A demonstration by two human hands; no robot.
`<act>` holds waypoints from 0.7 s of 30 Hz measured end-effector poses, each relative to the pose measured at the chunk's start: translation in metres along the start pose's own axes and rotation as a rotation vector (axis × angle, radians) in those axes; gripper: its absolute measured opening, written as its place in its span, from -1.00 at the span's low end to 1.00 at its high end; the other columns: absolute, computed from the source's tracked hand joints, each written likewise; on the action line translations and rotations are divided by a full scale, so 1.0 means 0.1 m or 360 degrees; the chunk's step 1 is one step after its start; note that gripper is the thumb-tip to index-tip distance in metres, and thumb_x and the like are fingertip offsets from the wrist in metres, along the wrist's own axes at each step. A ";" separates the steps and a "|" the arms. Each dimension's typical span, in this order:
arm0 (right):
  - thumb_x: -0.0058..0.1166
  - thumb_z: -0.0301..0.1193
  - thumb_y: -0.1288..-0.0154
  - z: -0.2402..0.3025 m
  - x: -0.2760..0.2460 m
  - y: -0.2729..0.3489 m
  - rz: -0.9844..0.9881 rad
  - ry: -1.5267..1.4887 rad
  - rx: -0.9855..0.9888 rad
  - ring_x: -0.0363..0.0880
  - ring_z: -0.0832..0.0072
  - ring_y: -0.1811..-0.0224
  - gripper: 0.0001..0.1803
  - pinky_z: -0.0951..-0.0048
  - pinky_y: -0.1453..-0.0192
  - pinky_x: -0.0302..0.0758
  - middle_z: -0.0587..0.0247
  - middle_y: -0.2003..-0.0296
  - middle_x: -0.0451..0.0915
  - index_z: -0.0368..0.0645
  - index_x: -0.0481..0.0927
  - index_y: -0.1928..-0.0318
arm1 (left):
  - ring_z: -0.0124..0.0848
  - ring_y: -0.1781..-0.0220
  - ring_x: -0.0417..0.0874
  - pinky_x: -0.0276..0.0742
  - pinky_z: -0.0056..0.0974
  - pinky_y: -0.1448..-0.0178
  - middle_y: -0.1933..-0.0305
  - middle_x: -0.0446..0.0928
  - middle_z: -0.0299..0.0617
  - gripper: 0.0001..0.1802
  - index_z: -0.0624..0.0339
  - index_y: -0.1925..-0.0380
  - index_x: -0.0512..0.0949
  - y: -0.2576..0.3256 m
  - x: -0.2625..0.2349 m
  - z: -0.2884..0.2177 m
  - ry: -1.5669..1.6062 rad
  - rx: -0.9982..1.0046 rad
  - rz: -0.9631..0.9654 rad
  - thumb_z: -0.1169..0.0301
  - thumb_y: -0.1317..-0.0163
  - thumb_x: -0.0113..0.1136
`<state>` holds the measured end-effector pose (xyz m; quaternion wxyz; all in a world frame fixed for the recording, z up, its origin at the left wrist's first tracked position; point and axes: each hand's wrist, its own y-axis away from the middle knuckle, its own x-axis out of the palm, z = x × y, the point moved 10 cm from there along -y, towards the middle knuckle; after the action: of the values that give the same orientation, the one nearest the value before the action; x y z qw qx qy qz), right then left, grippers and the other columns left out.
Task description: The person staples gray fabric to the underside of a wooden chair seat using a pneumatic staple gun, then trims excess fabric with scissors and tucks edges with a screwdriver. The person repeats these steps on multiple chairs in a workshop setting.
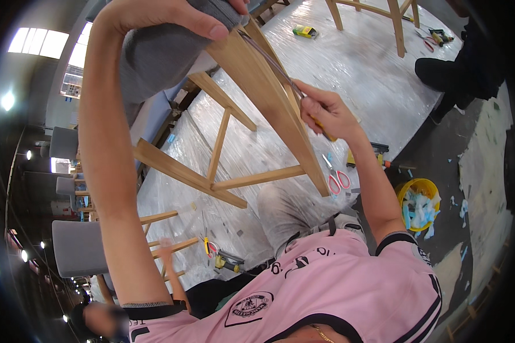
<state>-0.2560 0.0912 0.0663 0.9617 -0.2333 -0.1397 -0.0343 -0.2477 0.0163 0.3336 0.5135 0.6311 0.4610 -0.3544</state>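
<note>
A wooden chair frame (pixel 257 91) with a grey upholstered seat (pixel 160 57) is tipped up in front of me over a plastic-wrapped work surface (pixel 355 68). My left hand (pixel 171 14) is raised at the top of the view and grips the edge of the grey seat. My right hand (pixel 326 111) is closed on a thin tool with a yellow handle (pixel 324 130). The tool's long shaft runs up along the wooden leg to where it meets the seat.
Red-handled scissors (pixel 337 178) and a yellow-black power tool (pixel 377 151) lie by the surface's edge. A yellow bucket (pixel 420 186) of scraps stands on the floor. Another person in dark clothes (pixel 463 63) is at top right. Grey chairs (pixel 77 248) stand at left.
</note>
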 end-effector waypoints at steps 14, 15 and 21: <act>0.02 -0.34 -0.63 0.09 -0.08 -0.13 -0.0183 0.0196 -0.0277 0.32 0.75 0.65 -0.53 0.61 0.58 0.28 0.50 0.64 0.38 -0.12 0.47 -0.46 | -0.23 -0.17 0.61 0.43 -0.18 -0.35 -0.04 0.68 -0.13 -0.55 0.21 0.12 0.76 -0.02 0.04 -0.07 0.0045 0.0229 -0.0069 0.30 0.03 0.67; 0.02 -0.34 -0.63 0.17 -0.10 -0.12 -0.0249 0.0334 -0.0374 0.32 0.75 0.65 -0.53 0.61 0.58 0.29 0.50 0.64 0.38 -0.12 0.47 -0.45 | -0.23 -0.17 0.61 0.43 -0.18 -0.35 -0.04 0.68 -0.13 -0.55 0.20 0.13 0.76 -0.04 0.04 -0.04 0.0047 0.0222 -0.0069 0.30 0.03 0.67; 0.00 -0.39 -0.63 0.21 0.01 -0.13 -0.0201 0.0288 -0.0309 0.28 0.73 0.69 -0.52 0.58 0.57 0.27 0.49 0.66 0.37 -0.10 0.44 -0.48 | -0.23 -0.18 0.61 0.43 -0.17 -0.34 -0.03 0.69 -0.13 -0.55 0.19 0.14 0.76 0.04 0.01 0.01 0.0086 0.0181 -0.0085 0.29 0.04 0.67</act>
<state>-0.2621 0.0892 0.0900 0.9392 -0.3119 -0.0628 -0.1289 -0.2435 0.0151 0.3341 0.4546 0.6559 0.4705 -0.3764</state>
